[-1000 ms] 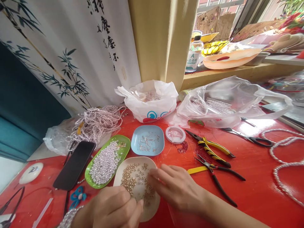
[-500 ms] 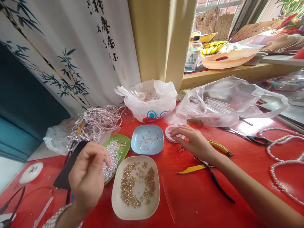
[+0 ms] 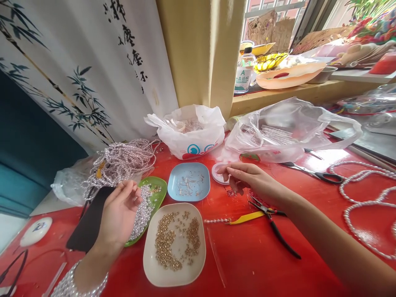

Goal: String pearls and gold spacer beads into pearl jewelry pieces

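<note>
My left hand (image 3: 119,212) is raised beside the green dish (image 3: 159,194) of pearly beads, its fingertips drawn together. Anything between them is too small to make out. My right hand (image 3: 247,179) hovers at the pinkish-white round lid or dish (image 3: 218,173), with thumb and forefinger pinched and the other fingers curled. What it pinches cannot be made out. Between the hands sit a blue tray (image 3: 173,181) with small metal findings and a cream tray (image 3: 150,264) of gold beads. A short strand of pale beads (image 3: 216,220) lies by a yellow tool handle (image 3: 247,218).
Black-handled pliers (image 3: 283,239), scissors (image 3: 315,173) and a long pearl strand (image 3: 348,214) lie on the right. Two plastic bags, one white (image 3: 192,140) and one clear (image 3: 291,132), stand behind. Bundled bead strands (image 3: 123,163) and a dark flat object (image 3: 89,222) are at left.
My left hand has turned and its fingertips have come together. My right hand has shifted slightly, its fingers now bent downward. A short bead strand now shows by the yellow handle.
</note>
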Available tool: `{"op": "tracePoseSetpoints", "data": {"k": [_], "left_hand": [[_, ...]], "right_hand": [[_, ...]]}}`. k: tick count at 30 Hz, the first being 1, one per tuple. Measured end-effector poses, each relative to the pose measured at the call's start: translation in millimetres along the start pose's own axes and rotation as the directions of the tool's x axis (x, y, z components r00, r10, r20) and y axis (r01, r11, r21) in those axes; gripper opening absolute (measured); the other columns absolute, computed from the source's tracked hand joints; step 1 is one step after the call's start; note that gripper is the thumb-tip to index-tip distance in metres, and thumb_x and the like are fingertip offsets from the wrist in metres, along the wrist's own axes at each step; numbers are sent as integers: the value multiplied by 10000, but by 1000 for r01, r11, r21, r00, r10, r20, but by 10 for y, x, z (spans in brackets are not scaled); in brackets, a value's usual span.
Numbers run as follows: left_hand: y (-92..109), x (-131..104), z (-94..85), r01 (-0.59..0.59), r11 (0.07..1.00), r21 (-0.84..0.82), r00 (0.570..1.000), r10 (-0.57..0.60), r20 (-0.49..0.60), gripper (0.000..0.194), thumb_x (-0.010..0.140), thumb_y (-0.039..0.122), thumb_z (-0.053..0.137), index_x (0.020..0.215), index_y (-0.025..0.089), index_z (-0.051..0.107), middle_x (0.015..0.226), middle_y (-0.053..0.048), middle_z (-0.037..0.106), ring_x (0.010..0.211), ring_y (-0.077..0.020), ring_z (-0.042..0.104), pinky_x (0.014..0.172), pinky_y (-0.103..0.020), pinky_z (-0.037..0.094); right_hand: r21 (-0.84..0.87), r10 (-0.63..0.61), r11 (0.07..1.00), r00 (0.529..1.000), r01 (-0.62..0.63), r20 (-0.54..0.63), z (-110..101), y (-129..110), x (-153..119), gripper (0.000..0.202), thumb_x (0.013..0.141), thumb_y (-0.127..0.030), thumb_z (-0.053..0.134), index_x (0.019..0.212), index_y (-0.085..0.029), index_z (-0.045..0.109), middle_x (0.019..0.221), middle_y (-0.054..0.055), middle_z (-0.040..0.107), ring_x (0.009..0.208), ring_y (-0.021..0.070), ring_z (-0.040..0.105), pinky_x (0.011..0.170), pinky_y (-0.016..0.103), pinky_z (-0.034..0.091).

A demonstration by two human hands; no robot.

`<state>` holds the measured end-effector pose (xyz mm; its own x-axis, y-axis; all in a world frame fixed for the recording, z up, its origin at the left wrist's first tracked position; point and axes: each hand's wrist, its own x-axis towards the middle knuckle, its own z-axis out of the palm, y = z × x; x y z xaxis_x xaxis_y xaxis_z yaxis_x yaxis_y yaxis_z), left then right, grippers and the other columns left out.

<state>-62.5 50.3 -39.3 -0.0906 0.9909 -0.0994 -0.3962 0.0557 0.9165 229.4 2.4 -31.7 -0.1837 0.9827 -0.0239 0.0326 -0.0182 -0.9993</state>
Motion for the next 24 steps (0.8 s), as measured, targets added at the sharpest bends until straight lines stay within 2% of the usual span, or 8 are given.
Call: {"op": "tracePoseSetpoints", "data": {"k": [5,8,10,12,15,17,19,24], "left_hand": [[-19,-101,14,-31,987,160,995,14,101,95,693,224,667,709,165,595,637,19,475,560,-73,446,495,-145,419],[-24,-250,35,-252,908,336,953,171,251,44,724,220,641,711,181,627,617,20,492,541,-74,439,517,-167,414],[-24,-367,50,-479,775,411,851,295,435,43,740,171,620,729,201,649,669,7,522,594,-94,477,539,-196,420],[-23,-471,67,-678,612,407,697,358,622,153,740,110,606,809,231,669,707,0,541,633,-111,507,524,-209,420],[-12,-564,100,-807,470,357,548,372,749,255,737,65,595,903,247,662,710,2,551,618,-109,525,516,-217,430],[6,-576,127,-798,471,376,563,359,745,208,741,77,595,871,226,662,694,2,550,605,-107,530,523,-224,437],[31,-551,151,-739,509,442,636,310,707,111,751,111,590,779,196,655,673,-1,550,595,-110,527,518,-227,435],[16,-371,138,-570,519,637,771,70,633,136,786,208,548,677,171,620,682,-23,606,645,-141,556,571,-266,447]], "right_hand": [[-68,3,998,992,-12,-126,62,-21,28,215,811,-298,504,907,-140,616,747,5,554,518,63,492,466,202,440],[-38,-15,999,993,11,-113,256,-81,-25,176,798,-221,531,928,-141,619,749,6,604,495,45,500,440,163,421],[70,16,997,1000,-18,25,452,-126,-99,189,799,-192,530,965,-148,608,839,26,641,484,36,521,452,159,442],[202,59,974,974,-104,218,659,-163,-186,261,810,-210,523,1064,-174,568,986,59,642,526,52,576,484,178,479],[252,79,948,910,-194,406,887,-180,-288,297,791,-219,555,1084,-171,565,925,62,670,595,95,626,556,215,514],[179,115,964,914,-198,389,939,-156,-297,184,796,-226,547,951,-154,616,735,27,674,576,100,626,565,215,518],[62,126,986,944,-152,305,897,-105,-248,130,812,-231,519,808,-155,625,625,0,642,541,96,615,541,205,519],[-393,-52,918,998,60,31,489,-80,-67,135,805,-202,499,783,-164,627,586,0,637,502,106,602,467,216,496]]}}
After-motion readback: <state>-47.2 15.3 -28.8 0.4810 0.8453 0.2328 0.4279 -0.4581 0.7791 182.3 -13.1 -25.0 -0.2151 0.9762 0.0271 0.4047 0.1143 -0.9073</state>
